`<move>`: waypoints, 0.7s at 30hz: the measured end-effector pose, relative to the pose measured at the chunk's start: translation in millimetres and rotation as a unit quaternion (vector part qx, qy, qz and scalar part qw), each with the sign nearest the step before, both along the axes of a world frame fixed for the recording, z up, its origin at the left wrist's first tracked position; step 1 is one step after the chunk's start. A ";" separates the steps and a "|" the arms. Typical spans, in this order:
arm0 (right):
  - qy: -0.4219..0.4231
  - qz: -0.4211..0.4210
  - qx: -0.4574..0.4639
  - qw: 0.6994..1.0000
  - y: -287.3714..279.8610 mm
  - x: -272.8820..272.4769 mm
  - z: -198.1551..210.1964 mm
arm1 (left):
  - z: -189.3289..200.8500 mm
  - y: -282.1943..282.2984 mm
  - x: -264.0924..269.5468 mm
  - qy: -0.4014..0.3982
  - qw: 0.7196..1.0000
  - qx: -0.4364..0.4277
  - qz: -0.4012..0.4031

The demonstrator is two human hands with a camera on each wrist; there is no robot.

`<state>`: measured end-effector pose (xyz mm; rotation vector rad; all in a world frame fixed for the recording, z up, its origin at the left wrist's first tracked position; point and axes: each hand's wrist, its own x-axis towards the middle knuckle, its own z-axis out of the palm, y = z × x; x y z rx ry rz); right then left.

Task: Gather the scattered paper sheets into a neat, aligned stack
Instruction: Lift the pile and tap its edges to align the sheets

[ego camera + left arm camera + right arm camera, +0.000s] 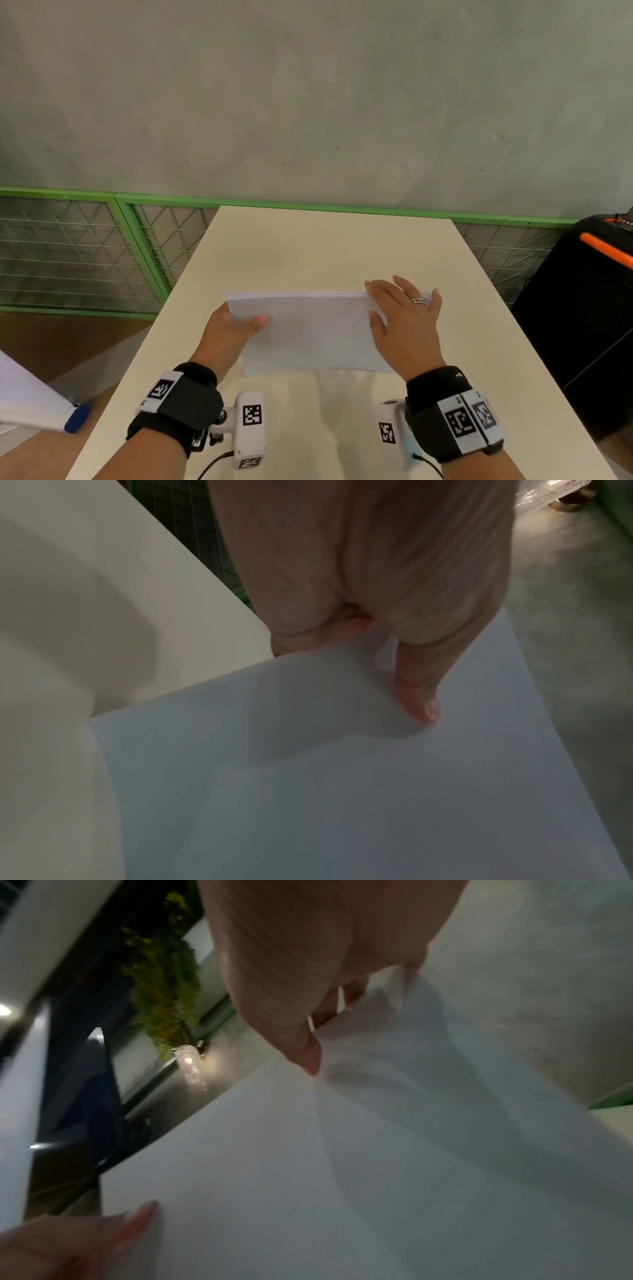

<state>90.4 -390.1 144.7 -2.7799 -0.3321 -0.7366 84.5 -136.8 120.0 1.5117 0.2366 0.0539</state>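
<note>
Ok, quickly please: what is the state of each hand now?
Left hand: grips the white paper stack, thumb on top.
Right hand: open, fingers flat on its right end.

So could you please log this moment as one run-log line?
phase: aligning | paper stack: on table | left hand: pinches left edge | right hand: flat on right end

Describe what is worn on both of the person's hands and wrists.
Each wrist carries a black fabric wrist strap, left and right, with white patches bearing square black-and-white coded markers. A white camera unit, left and right, also marker-tagged, sits on each wrist's inner side, trailing a thin dark cable. The right hand wears a silver ring. No sleeves are visible.
</note>
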 end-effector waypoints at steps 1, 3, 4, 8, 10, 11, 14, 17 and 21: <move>-0.004 -0.006 -0.031 1.000 4.3 -0.8 4.1 | 0.1 0.2 0.2 0.000 1.000 -0.003 0.003; -0.026 -0.008 -0.073 0.997 12.7 -3.6 9.1 | -0.1 0.7 0.5 0.002 1.000 -0.005 0.003; -0.029 0.003 -0.093 0.995 17.2 -5.1 9.5 | -0.5 1.5 0.8 0.004 1.000 -0.005 0.002; 0.003 0.044 -0.133 0.990 31.4 -6.0 9.4 | -1.7 2.6 2.4 0.004 1.000 -0.008 0.002; 0.008 0.055 -0.138 0.989 33.6 -4.7 12.5 | -1.4 2.5 2.8 0.005 1.000 -0.011 0.000; 0.006 0.060 -0.143 0.988 34.8 -4.1 13.5 | -2.0 3.0 3.1 0.006 1.000 -0.013 0.000; 0.002 0.082 -0.153 0.985 43.8 -4.6 14.1 | -1.3 4.0 2.5 0.008 1.000 -0.015 0.000; 0.010 0.106 -0.159 0.982 58.6 -3.7 13.7 | 0.9 2.9 1.7 0.011 1.000 -0.010 -0.002; 0.049 0.143 -0.166 0.974 83.8 -3.0 15.1 | 0.9 4.0 -0.2 0.010 1.000 -0.005 -0.009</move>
